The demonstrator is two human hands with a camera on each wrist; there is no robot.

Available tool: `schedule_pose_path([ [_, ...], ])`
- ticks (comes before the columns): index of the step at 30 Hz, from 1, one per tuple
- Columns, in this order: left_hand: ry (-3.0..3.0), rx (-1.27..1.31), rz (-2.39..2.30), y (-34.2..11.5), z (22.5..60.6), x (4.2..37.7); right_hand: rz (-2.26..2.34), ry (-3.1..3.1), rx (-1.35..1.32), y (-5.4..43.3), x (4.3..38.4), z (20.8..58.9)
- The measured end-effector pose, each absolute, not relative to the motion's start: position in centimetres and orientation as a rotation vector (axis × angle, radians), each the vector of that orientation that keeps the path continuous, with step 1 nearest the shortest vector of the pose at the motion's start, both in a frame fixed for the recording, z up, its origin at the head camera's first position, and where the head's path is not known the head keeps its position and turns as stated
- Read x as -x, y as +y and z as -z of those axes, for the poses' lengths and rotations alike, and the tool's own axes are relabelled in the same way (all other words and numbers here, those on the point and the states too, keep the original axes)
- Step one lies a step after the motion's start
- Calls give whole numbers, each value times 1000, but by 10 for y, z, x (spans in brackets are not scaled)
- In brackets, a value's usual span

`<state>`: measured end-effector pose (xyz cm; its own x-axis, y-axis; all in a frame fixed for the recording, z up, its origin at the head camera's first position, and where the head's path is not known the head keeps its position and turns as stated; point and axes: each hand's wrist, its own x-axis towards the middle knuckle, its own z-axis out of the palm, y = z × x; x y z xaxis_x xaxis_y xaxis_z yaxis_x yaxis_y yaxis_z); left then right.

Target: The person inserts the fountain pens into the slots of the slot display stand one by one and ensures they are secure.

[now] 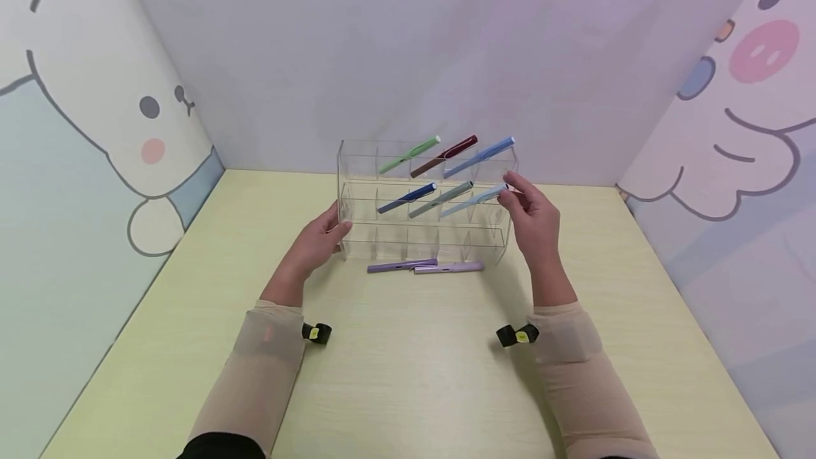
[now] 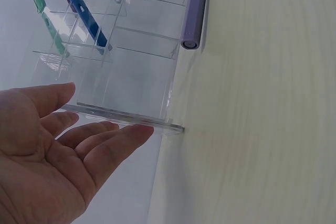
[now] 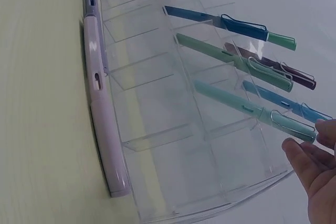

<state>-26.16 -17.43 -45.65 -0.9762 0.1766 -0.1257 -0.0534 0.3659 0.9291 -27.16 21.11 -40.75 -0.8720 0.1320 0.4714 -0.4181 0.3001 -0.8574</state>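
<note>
A clear acrylic pen rack [image 1: 421, 234] with stepped tiers stands upright on the table. My left hand [image 1: 319, 238] holds its left side panel, thumb on one side and fingers on the other. At the right end my right hand [image 1: 534, 217] pinches the cap end of a pale blue pen [image 3: 252, 109], which slants in the middle tier. Beside that pen lean a grey-green pen [image 1: 441, 200] and a dark blue pen [image 1: 406, 199]. The top tier bears a light green pen [image 1: 410, 154], a dark red pen [image 1: 445, 156] and a blue pen [image 1: 479, 156].
Two purple pens lie on the table along the rack's front: a darker one [image 1: 401, 265] on the left and a lilac one [image 1: 449, 268] on the right, their ends overlapping. A pale wall [image 1: 408, 55] rises behind, with cartoon-printed panels at both sides.
</note>
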Motion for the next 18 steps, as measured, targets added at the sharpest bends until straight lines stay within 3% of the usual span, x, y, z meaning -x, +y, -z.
schedule_pose_path([
  [18, 2427, -114, -1645, -174, 456, 260, -1410, -2194, -245, 232, 253, 381],
])
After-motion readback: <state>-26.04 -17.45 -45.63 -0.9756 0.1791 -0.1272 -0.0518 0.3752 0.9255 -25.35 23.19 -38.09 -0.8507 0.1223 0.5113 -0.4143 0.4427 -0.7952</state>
